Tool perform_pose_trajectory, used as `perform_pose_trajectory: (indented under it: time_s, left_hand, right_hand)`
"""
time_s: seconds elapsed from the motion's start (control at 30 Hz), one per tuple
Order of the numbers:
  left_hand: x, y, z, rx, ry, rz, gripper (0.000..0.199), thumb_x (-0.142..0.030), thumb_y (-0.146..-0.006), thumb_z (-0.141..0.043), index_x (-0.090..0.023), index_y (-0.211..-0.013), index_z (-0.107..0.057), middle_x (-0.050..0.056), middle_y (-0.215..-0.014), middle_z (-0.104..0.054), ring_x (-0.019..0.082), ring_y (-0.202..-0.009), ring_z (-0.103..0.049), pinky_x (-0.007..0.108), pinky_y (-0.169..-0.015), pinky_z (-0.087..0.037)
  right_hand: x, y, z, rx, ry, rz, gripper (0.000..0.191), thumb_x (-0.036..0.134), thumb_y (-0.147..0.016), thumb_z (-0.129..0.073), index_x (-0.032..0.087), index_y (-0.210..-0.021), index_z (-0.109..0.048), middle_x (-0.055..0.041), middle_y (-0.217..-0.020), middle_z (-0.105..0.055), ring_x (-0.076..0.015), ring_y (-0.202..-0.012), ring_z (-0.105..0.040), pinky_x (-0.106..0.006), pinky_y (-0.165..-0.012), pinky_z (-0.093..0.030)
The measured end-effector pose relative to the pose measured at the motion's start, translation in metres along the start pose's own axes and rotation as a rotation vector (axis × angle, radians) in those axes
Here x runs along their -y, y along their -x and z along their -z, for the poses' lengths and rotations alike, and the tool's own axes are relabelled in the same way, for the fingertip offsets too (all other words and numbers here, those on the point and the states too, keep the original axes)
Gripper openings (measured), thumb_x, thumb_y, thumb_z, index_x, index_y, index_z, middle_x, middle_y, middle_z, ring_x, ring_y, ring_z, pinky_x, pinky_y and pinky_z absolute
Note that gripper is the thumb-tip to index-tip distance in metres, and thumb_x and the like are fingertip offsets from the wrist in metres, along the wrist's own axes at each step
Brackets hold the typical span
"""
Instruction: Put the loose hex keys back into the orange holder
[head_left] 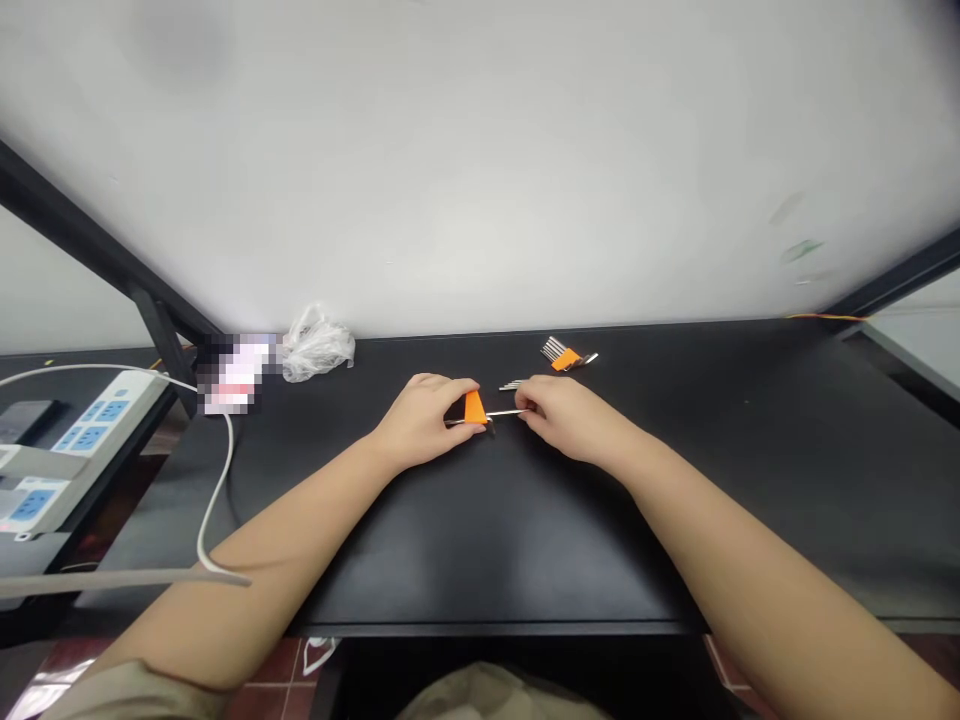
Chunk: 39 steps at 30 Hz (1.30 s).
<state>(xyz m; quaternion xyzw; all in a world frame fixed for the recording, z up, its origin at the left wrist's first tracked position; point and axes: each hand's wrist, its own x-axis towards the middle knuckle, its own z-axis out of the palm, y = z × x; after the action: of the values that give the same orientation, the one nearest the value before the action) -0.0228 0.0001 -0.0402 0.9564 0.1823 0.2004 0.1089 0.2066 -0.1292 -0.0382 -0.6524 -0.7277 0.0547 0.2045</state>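
Note:
My left hand grips an orange hex key holder between thumb and fingers, above the black table. A slim metal hex key runs from the holder's right side to my right hand, which pinches its far end. Several loose hex keys lie just behind my right fingers, partly hidden by them. Farther back on the table is a second orange holder filled with several hex keys, their shafts fanned to the left.
A crumpled clear plastic bag lies at the back left, beside a blurred-out object. White power strips sit at the far left. A white cable loops near my left forearm. Behind the black table stands a pale wall.

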Motion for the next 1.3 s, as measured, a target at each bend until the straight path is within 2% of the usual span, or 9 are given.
perform_pose_trajectory:
  time_s: [0.1,0.27,0.73,0.93,1.13,1.3]
  left_hand:
    - [0.000,0.001,0.000,-0.005,0.004,0.010,0.055,-0.053,-0.086,-0.071,-0.025,-0.132,-0.060,0.006,-0.121,-0.071,0.027,-0.115,-0.063,0.047,-0.109,-0.041]
    - [0.000,0.000,-0.001,-0.005,0.008,0.018,0.056,-0.054,-0.086,-0.071,-0.025,-0.132,-0.060,0.006,-0.121,-0.071,0.027,-0.114,-0.064,0.046,-0.109,-0.041]
    - [0.000,0.000,0.000,0.002,0.015,-0.018,0.052,-0.049,-0.083,-0.074,-0.026,-0.128,-0.062,0.005,-0.116,-0.072,0.026,-0.111,-0.065,0.045,-0.109,-0.042]
    - [0.001,0.001,-0.003,-0.015,0.038,-0.006,0.054,-0.053,-0.083,-0.073,-0.026,-0.129,-0.062,0.005,-0.118,-0.072,0.026,-0.112,-0.065,0.046,-0.109,-0.042]
    - [0.002,0.001,-0.002,-0.036,0.038,-0.018,0.055,-0.051,-0.084,-0.074,-0.025,-0.130,-0.061,0.005,-0.122,-0.071,0.026,-0.114,-0.064,0.045,-0.109,-0.042]
    - [-0.004,0.000,0.000,-0.002,0.051,-0.067,0.049,-0.048,-0.086,-0.071,-0.026,-0.128,-0.061,0.005,-0.115,-0.072,0.024,-0.107,-0.067,0.045,-0.110,-0.040]
  right_hand:
    - [-0.001,-0.001,0.003,-0.043,-0.107,0.045,0.012,0.013,-0.090,-0.054,0.021,-0.083,-0.059,-0.0031,-0.087,-0.062,-0.0164,-0.076,-0.056,-0.028,-0.069,-0.043]
    - [0.000,0.000,0.009,-0.041,-0.175,0.062,0.011,0.015,-0.090,-0.055,0.021,-0.083,-0.061,-0.0021,-0.086,-0.061,-0.0151,-0.073,-0.055,-0.029,-0.070,-0.043]
    - [-0.002,0.002,0.008,-0.056,-0.106,0.162,0.019,0.019,-0.097,-0.049,0.023,-0.094,-0.068,-0.0056,-0.096,-0.063,-0.0179,-0.081,-0.060,-0.031,-0.074,-0.048]
    - [0.002,0.003,0.011,-0.060,-0.150,0.186,0.021,0.020,-0.098,-0.049,0.023,-0.096,-0.069,-0.0066,-0.098,-0.065,-0.0192,-0.084,-0.061,-0.033,-0.076,-0.050]
    - [0.013,0.001,0.003,-0.112,-0.237,0.177,0.018,0.013,-0.092,-0.051,0.022,-0.097,-0.065,-0.0060,-0.097,-0.065,-0.0190,-0.084,-0.060,-0.033,-0.077,-0.049]
    - [0.026,0.001,-0.009,-0.066,-0.330,0.158,0.023,0.008,-0.085,-0.051,0.023,-0.102,-0.058,-0.0037,-0.095,-0.063,-0.0175,-0.080,-0.058,-0.032,-0.075,-0.048]
